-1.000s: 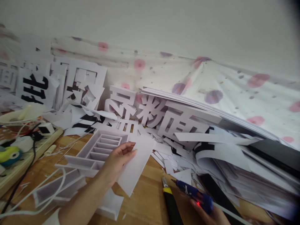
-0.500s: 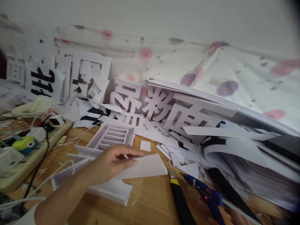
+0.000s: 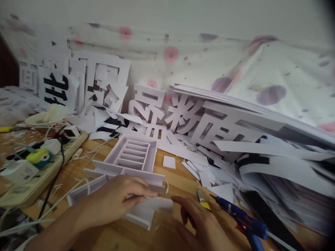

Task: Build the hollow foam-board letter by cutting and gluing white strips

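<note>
A white foam-board strip [image 3: 163,204] is pinched between thumb and fingers of my left hand [image 3: 123,197], low over the wooden table. My right hand [image 3: 200,219] is at the strip's right end, fingers apart, slightly blurred; whether it touches the strip I cannot tell. Behind and beneath my left hand lies a white raised character [image 3: 154,178] built of upright walls, partly hidden by hand and strip. To the right lies a blue glue gun [image 3: 239,216] with a red light and a glue stick in its back. A yellow-and-black utility knife [image 3: 204,202] is mostly covered by my right hand.
On the left, a power strip [image 3: 75,144] holds several plugs and cables. White cut-out characters [image 3: 180,113] lean along the back, with paper scraps [image 3: 204,170] before them. Curled sheets [image 3: 274,170] pile up at right, near a black bar [image 3: 269,216].
My right hand has left the glue gun and come to the strip's right end. The strip has moved down and left with my left hand. The view has shifted a little.
</note>
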